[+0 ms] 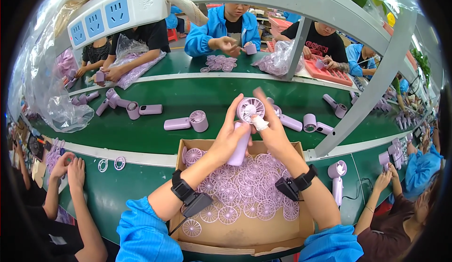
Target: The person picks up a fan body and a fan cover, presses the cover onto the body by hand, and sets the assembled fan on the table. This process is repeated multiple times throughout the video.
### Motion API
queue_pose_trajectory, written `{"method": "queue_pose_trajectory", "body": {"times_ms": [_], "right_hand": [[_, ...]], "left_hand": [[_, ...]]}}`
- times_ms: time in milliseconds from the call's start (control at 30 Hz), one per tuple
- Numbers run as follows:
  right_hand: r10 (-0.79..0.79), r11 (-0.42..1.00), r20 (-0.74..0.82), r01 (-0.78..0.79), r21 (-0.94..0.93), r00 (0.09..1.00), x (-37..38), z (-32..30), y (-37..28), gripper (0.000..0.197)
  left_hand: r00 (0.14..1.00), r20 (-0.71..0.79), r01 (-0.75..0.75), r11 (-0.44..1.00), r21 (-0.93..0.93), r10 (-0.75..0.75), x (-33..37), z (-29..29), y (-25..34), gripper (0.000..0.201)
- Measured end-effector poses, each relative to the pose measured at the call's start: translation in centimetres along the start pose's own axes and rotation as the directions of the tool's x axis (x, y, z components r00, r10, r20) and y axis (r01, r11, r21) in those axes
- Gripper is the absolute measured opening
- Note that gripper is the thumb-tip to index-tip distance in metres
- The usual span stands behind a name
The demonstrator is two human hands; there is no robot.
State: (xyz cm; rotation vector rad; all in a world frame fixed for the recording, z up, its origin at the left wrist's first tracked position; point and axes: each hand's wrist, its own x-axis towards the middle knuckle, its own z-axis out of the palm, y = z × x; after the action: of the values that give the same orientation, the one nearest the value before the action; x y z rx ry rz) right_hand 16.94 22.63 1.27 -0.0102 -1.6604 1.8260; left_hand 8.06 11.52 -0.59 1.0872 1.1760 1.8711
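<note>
Over a cardboard box, I hold a light purple handheld fan tilted, its round head with a spoked grille facing up. My left hand is wrapped around the handle, with fingers up along the side of the head. My right hand grips the head from the other side. Its thumb, wrapped in white, presses at the grille's lower rim; one raised fingertip is smeared by motion. Below lie many loose purple spoked grilles in the box.
Ahead runs a green conveyor belt bearing several purple fans. A grey metal post slants at the right. Another fan and two rings lie on the bench. Co-workers sit opposite and at both sides. A white power strip hangs overhead.
</note>
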Motion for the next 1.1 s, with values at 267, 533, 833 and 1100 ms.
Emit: {"method": "queue_pose_trajectory", "body": {"times_ms": [267,533,833,1100], "right_hand": [[0.057,0.995,0.028,-0.054,-0.088,0.998,0.4,-1.5,1.4,0.038],[0.005,0.998,-0.033,-0.003,0.065,0.999,0.4,-2.2,2.7,0.030],[0.180,0.982,0.056,-0.183,0.048,0.982,0.4,-1.8,1.0,0.038],[0.015,0.991,0.141,0.004,-0.134,0.990,1.1,-2.1,1.5,0.049]], "left_hand": [[1.000,0.010,-0.024,0.986,0.166,0.023,0.5,-0.9,-1.0,0.046],[0.998,0.056,0.040,0.998,0.055,-0.043,0.8,-0.2,-0.9,0.048],[0.989,0.056,0.137,0.990,-0.035,-0.135,0.5,-0.8,0.0,0.063],[0.990,0.125,0.063,0.996,0.063,-0.070,1.2,-2.4,0.1,0.069]]}}
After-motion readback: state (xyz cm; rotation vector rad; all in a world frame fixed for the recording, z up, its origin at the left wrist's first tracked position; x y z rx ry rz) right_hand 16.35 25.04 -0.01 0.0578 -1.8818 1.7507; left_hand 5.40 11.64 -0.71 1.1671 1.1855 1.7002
